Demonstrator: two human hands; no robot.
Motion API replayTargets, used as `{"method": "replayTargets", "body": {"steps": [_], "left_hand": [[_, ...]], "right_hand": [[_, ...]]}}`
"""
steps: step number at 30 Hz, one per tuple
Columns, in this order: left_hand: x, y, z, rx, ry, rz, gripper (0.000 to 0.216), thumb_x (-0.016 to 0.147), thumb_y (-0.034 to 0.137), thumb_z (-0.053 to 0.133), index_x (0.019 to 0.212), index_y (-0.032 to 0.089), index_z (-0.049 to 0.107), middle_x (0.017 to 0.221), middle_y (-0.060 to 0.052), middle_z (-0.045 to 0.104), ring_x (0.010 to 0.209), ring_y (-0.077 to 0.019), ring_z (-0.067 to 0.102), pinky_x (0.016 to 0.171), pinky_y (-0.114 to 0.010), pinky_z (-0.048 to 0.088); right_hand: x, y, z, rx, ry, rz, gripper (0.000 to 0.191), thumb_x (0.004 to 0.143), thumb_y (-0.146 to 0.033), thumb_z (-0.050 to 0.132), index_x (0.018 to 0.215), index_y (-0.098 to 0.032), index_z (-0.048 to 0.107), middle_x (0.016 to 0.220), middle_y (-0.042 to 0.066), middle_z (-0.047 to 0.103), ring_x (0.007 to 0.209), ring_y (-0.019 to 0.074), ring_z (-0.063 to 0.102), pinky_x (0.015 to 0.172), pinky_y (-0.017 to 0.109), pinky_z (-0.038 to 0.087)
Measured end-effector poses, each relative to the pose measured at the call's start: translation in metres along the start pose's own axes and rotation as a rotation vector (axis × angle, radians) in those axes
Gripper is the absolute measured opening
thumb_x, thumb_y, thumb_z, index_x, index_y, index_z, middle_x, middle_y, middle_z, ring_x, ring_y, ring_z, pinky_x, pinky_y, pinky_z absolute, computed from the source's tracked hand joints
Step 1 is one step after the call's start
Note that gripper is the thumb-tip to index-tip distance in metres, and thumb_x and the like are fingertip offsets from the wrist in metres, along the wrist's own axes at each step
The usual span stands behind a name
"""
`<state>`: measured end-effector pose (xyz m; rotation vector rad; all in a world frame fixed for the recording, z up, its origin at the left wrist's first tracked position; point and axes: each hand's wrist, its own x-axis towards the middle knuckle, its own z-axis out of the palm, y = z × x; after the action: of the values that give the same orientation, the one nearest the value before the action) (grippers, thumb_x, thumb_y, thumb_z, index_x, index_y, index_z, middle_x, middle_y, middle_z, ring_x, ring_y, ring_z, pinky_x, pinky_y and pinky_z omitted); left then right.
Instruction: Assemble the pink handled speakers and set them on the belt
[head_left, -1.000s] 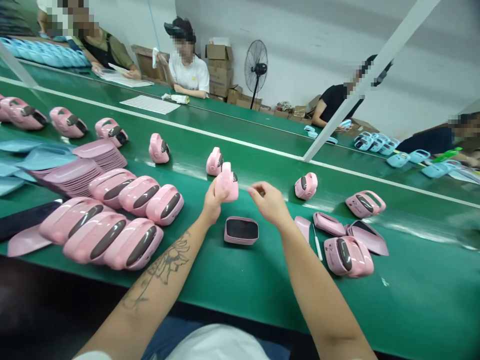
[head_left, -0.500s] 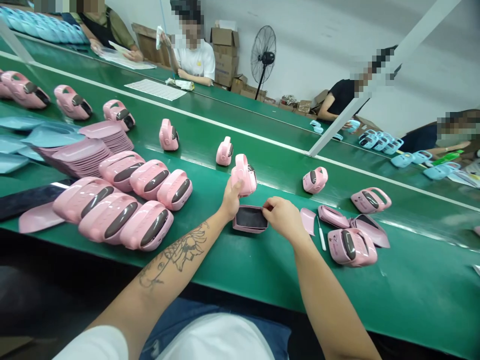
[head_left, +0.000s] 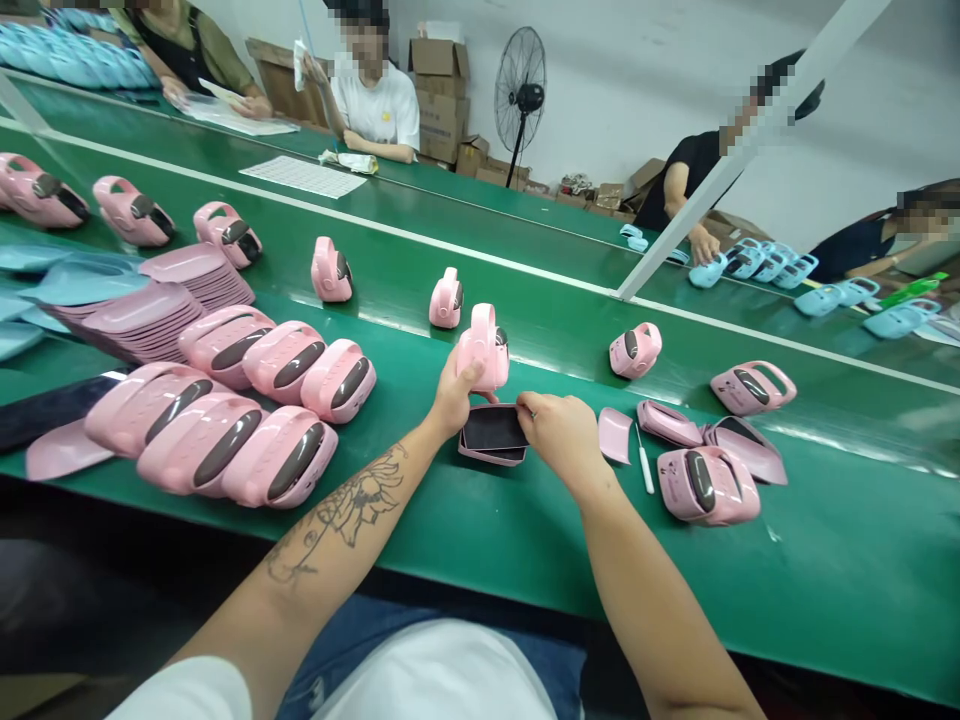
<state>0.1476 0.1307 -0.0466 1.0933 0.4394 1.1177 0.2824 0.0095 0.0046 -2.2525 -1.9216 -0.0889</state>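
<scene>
My left hand [head_left: 451, 398] is closed around a pink plastic housing [head_left: 484, 352] with a loop handle and a dark window, held upright above the bench. Just below it lies a shallow, dark-lined pink tray [head_left: 489, 430], tilted and nested over another pink tray [head_left: 480, 456]. The fingers of my right hand [head_left: 559, 428] pinch the upper tray at its right rim. Beside my right hand are a curved pink panel [head_left: 615, 436], a white-handled screwdriver-like tool [head_left: 646, 466] and a pink housing [head_left: 709, 487] lying on its side.
Several pink housings [head_left: 281, 455] stand in rows at left, near stacked pink panels [head_left: 146, 310] and blue panels [head_left: 90, 280]. More single housings [head_left: 446, 298] sit along the green bench [head_left: 465, 540]. A white post [head_left: 675, 245] rises at right. Co-workers sit across the bench.
The upper tray has tilted and parted from the one below under my right hand's pinch. My left hand still holds the housing. A co-worker's hand at right has moved down onto a blue piece.
</scene>
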Motion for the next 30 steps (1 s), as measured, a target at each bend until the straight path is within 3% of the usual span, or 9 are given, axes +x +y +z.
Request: {"method": "replayTargets", "body": {"steps": [5, 8, 10, 12, 15, 18, 21, 26, 30], "left_hand": [[-0.001, 0.000, -0.002, 0.063, -0.034, 0.023, 0.079, 0.080, 0.068, 0.079, 0.138, 0.018, 0.061, 0.109, -0.011, 0.073, 0.077, -0.0219, 0.069, 0.059, -0.032, 0.058], [-0.002, 0.002, 0.000, 0.081, -0.032, 0.055, 0.086, 0.075, 0.069, 0.083, 0.141, 0.018, 0.062, 0.130, -0.015, 0.072, 0.108, -0.0323, 0.071, 0.087, -0.041, 0.061], [-0.002, 0.005, 0.001, 0.086, -0.021, 0.075, 0.089, 0.070, 0.066, 0.088, 0.140, 0.018, 0.064, 0.142, -0.015, 0.068, 0.131, -0.0373, 0.063, 0.108, -0.045, 0.053], [-0.002, 0.007, 0.003, 0.080, -0.006, 0.076, 0.088, 0.066, 0.062, 0.092, 0.138, 0.018, 0.066, 0.146, -0.014, 0.067, 0.140, -0.0387, 0.057, 0.116, -0.046, 0.047], [-0.003, 0.010, 0.005, 0.033, 0.040, 0.050, 0.084, 0.067, 0.063, 0.090, 0.135, 0.018, 0.067, 0.138, -0.014, 0.072, 0.131, -0.0364, 0.065, 0.107, -0.043, 0.054], [-0.004, 0.012, 0.011, -0.043, 0.094, -0.004, 0.079, 0.079, 0.079, 0.071, 0.126, 0.016, 0.068, 0.111, -0.013, 0.079, 0.094, -0.0295, 0.078, 0.078, -0.037, 0.061], [-0.005, 0.022, 0.017, -0.207, 0.189, -0.082, 0.078, 0.082, 0.086, 0.057, 0.113, 0.016, 0.070, 0.083, -0.008, 0.077, 0.065, -0.0239, 0.075, 0.058, -0.033, 0.058], [-0.011, 0.054, 0.028, -0.456, 0.259, -0.149, 0.078, 0.085, 0.085, 0.053, 0.114, 0.015, 0.074, 0.083, -0.010, 0.078, 0.073, -0.0265, 0.078, 0.073, -0.038, 0.063], [-0.016, 0.075, 0.036, -0.488, 0.249, -0.109, 0.077, 0.088, 0.078, 0.059, 0.136, 0.018, 0.068, 0.111, -0.012, 0.080, 0.094, -0.0294, 0.079, 0.089, -0.042, 0.061]], "right_hand": [[0.000, 0.002, 0.001, 0.047, 0.040, -0.011, 0.028, 0.107, -0.030, 0.051, 0.103, -0.024, 0.078, 0.111, 0.009, 0.079, 0.089, 0.0214, 0.070, 0.072, 0.033, 0.035], [-0.001, 0.005, 0.003, 0.108, 0.050, -0.011, 0.029, 0.106, -0.029, 0.049, 0.103, -0.022, 0.077, 0.103, 0.009, 0.080, 0.085, 0.0224, 0.070, 0.072, 0.034, 0.034], [-0.001, 0.007, 0.004, 0.171, 0.059, -0.007, 0.029, 0.105, -0.027, 0.049, 0.100, -0.021, 0.077, 0.098, 0.011, 0.080, 0.086, 0.0236, 0.070, 0.075, 0.035, 0.035], [-0.002, 0.009, 0.001, 0.257, 0.075, 0.011, 0.025, 0.102, -0.027, 0.052, 0.097, -0.020, 0.075, 0.098, 0.012, 0.080, 0.089, 0.0245, 0.070, 0.079, 0.036, 0.036], [-0.002, 0.012, -0.006, 0.431, 0.104, 0.082, 0.016, 0.097, -0.030, 0.059, 0.095, -0.021, 0.073, 0.094, 0.009, 0.080, 0.084, 0.0237, 0.070, 0.078, 0.035, 0.040], [-0.002, 0.011, -0.012, 0.652, 0.117, 0.170, 0.016, 0.095, -0.037, 0.062, 0.091, -0.023, 0.069, 0.080, 0.003, 0.076, 0.070, 0.0203, 0.068, 0.069, 0.032, 0.045], [-0.001, 0.002, -0.010, 0.903, 0.109, 0.210, 0.027, 0.095, -0.050, 0.064, 0.094, -0.023, 0.068, 0.081, 0.002, 0.075, 0.063, 0.0177, 0.067, 0.063, 0.031, 0.051], [-0.005, -0.024, 0.003, 1.350, 0.000, 0.218, 0.067, 0.095, -0.077, 0.051, 0.124, -0.020, 0.072, 0.105, 0.009, 0.081, 0.082, 0.0234, 0.076, 0.072, 0.037, 0.062], [-0.012, -0.040, -0.005, 2.026, -0.141, 0.455, 0.062, 0.097, -0.073, 0.051, 0.121, -0.021, 0.077, 0.119, 0.011, 0.082, 0.108, 0.0318, 0.077, 0.089, 0.049, 0.064]]}}
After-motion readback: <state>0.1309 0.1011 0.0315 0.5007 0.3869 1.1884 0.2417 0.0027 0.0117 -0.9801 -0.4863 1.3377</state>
